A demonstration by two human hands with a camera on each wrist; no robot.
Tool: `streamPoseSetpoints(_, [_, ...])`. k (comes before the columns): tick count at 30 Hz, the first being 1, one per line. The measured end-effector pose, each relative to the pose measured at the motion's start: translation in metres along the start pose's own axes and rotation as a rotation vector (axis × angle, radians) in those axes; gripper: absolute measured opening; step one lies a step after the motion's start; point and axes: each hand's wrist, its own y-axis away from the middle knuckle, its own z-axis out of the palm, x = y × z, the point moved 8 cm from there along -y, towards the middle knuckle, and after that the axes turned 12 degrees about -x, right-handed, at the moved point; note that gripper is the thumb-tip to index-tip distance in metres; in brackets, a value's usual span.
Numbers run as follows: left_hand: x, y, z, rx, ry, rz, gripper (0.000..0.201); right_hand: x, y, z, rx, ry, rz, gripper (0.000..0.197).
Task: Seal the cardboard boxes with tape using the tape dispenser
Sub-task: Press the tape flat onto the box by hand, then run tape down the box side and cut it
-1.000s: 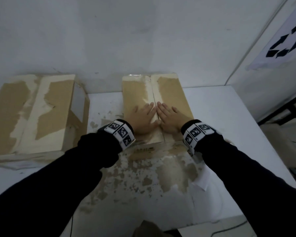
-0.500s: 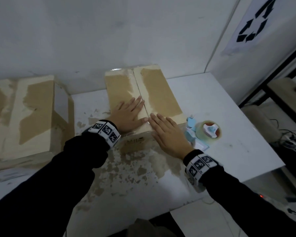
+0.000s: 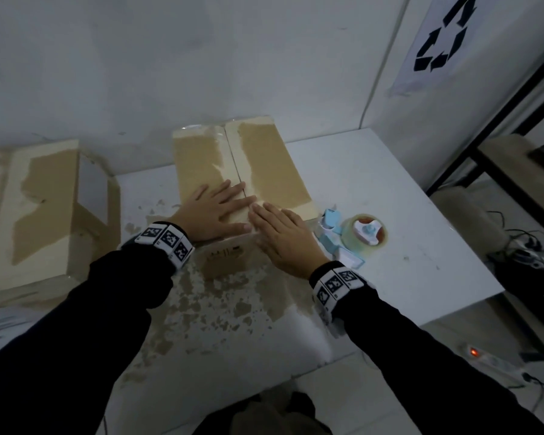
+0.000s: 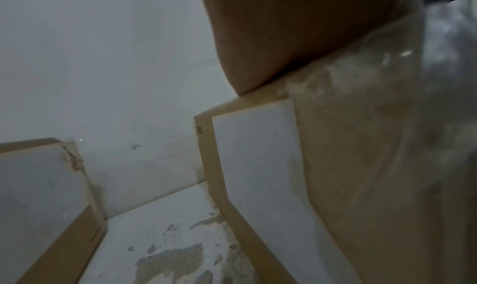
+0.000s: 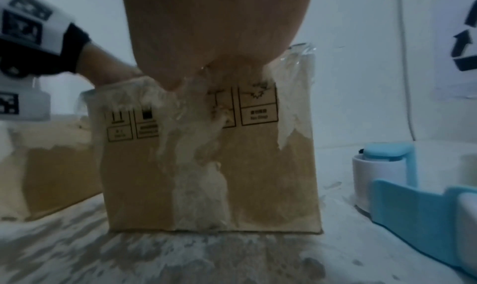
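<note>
- Left hand is lying flat on top of the middle cardboard box, fingers straight and slightly spread, reaching across the centre seam at the near end of the lid.
- Right hand is pressing flat at the box's near top edge, fingers straight and close together, fingertips just beside the left hand's; its palm is hanging over the front face, seen in the right wrist view.
- White table is carrying everything; its near surface is showing patchy brown wear at 6 o'clock from the box.
- Larger cardboard box is sitting at 9 o'clock from the middle box, well apart from it, top flaps scuffed pale.
- Middle box is standing at the table's centre, against the back wall; clear tape is running down its front face, wrinkled, over printed handling marks.
- Tape dispenser, blue and white with a clear roll, is lying on the table at 3 o'clock from the right hand, just beside the box's near right corner, untouched by either hand.
- Recycling poster is hanging on the wall at 1 o'clock.
</note>
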Motion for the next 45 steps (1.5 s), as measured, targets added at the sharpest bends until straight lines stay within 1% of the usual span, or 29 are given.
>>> streamPoseSetpoints(2, [0.001, 0.002, 0.000, -0.018, 0.012, -0.013, 0.099, 0.011, 0.011, -0.011, 0.040, -0.194, 0.017, 0.062])
streamPoseSetpoints(3, [0.002, 0.003, 0.000, -0.025, 0.025, -0.020, 0.100, 0.024, 0.020, -0.017, 0.111, -0.279, 0.078, 0.062])
streamPoseSetpoints(4, [0.003, 0.004, 0.001, -0.030, 0.043, -0.026, 0.100, 0.043, 0.032, -0.023, 0.219, -0.329, 0.183, 0.060])
streamPoseSetpoints(5, [0.004, 0.006, 0.002, -0.033, 0.062, -0.031, 0.098, 0.064, 0.049, -0.027, 0.335, -0.346, 0.331, 0.057])
streamPoseSetpoints(6, [0.005, 0.007, 0.002, -0.033, 0.080, -0.034, 0.097, 0.086, 0.068, -0.027, 0.414, -0.348, 0.515, 0.056])
streamPoseSetpoints(7, [0.006, 0.008, 0.003, -0.032, 0.099, -0.037, 0.095, 0.105, 0.088, -0.023, 0.431, -0.364, 0.708, 0.060])
streamPoseSetpoints(9, [0.007, 0.011, 0.005, -0.035, 0.140, -0.047, 0.093, 0.136, 0.122, -0.001, 0.316, -0.488, 1.067, 0.070])
streamPoseSetpoints(10, [0.008, 0.012, 0.006, -0.035, 0.157, -0.056, 0.094, 0.145, 0.137, 0.013, 0.248, -0.581, 1.201, 0.077])
streamPoseSetpoints(11, [0.009, 0.014, 0.006, -0.029, 0.164, -0.066, 0.096, 0.151, 0.150, 0.025, 0.192, -0.681, 1.298, 0.083])
streamPoseSetpoints(12, [0.010, 0.015, 0.006, -0.018, 0.168, -0.078, 0.100, 0.156, 0.157, 0.041, 0.121, -0.781, 1.353, 0.089])
streamPoseSetpoints(13, [0.012, 0.017, 0.006, -0.009, 0.175, -0.087, 0.103, 0.157, 0.161, 0.057, 0.035, -0.866, 1.374, 0.093])
streamPoseSetpoints(15, [0.014, 0.020, 0.006, 0.006, 0.198, -0.106, 0.108, 0.151, 0.160, 0.087, -0.172, -1.002, 1.322, 0.092])
streamPoseSetpoints(16, [0.016, 0.021, 0.007, 0.011, 0.209, -0.116, 0.108, 0.147, 0.156, 0.098, -0.250, -1.051, 1.272, 0.085])
streamPoseSetpoints(17, [0.018, 0.023, 0.008, 0.016, 0.218, -0.126, 0.107, 0.145, 0.154, 0.107, -0.289, -1.088, 1.235, 0.075])
streamPoseSetpoints(18, [0.020, 0.025, 0.009, 0.018, 0.226, -0.135, 0.104, 0.145, 0.152, 0.114, -0.287, -1.127, 1.221, 0.066])
streamPoseSetpoints(20, [0.025, 0.028, 0.010, 0.022, 0.248, -0.161, 0.088, 0.143, 0.152, 0.116, -0.242, -1.211, 1.228, 0.053])
streamPoseSetpoints(22, [0.031, 0.034, 0.011, 0.032, 0.281, -0.181, 0.077, 0.143, 0.153, 0.108, -0.206, -1.252, 1.241, 0.047])
streamPoseSetpoints(23, [0.034, 0.036, 0.012, 0.038, 0.294, -0.188, 0.075, 0.143, 0.153, 0.100, -0.183, -1.265, 1.235, 0.048])
streamPoseSetpoints(25, [0.039, 0.041, 0.013, 0.052, 0.305, -0.209, 0.071, 0.147, 0.155, 0.087, -0.131, -1.271, 1.227, 0.056])
streamPoseSetpoints(26, [0.041, 0.043, 0.013, 0.059, 0.309, -0.224, 0.068, 0.151, 0.156, 0.081, -0.106, -1.274, 1.229, 0.056])
streamPoseSetpoints(29, [0.048, 0.048, 0.015, 0.053, 0.330, -0.267, 0.064, 0.159, 0.157, 0.061, -0.020, -1.350, 1.172, 0.044])
streamPoseSetpoints(31, [0.052, 0.051, 0.014, 0.028, 0.355, -0.279, 0.064, 0.165, 0.159, 0.052, 0.082, -1.415, 1.150, 0.050])
streamPoseSetpoints(33, [0.056, 0.054, 0.006, 0.041, 0.396, -0.267, 0.064, 0.171, 0.161, 0.040, 0.198, -1.467, 1.132, 0.059])
streamPoseSetpoints(35, [0.062, 0.058, -0.010, 0.115, 0.436, -0.245, 0.059, 0.172, 0.159, 0.017, 0.309, -1.500, 1.071, 0.057])
streamPoseSetpoints(36, [0.067, 0.060, -0.020, 0.155, 0.455, -0.227, 0.055, 0.174, 0.157, 0.006, 0.349, -1.498, 1.027, 0.051])
streamPoseSetpoints(39, [0.088, 0.067, -0.050, 0.255, 0.588, -0.150, 0.045, 0.169, 0.145, -0.033, 0.445, -1.480, 0.865, 0.021])
streamPoseSetpoints(40, [0.096, 0.069, -0.061, 0.281, 0.648, -0.117, 0.043, 0.166, 0.141, -0.045, 0.471, -1.468, 0.812, 0.014])
streamPoseSetpoints(43, [0.117, 0.071, -0.093, 0.341, 0.828, -0.038, 0.039, 0.152, 0.125, -0.080, 0.517, -1.416, 0.667, 0.012])
streamPoseSetpoints(45, [0.125, 0.069, -0.111, 0.390, 1.024, -0.011, 0.039, 0.141, 0.113, -0.100, 0.519, -1.378, 0.596, 0.010])
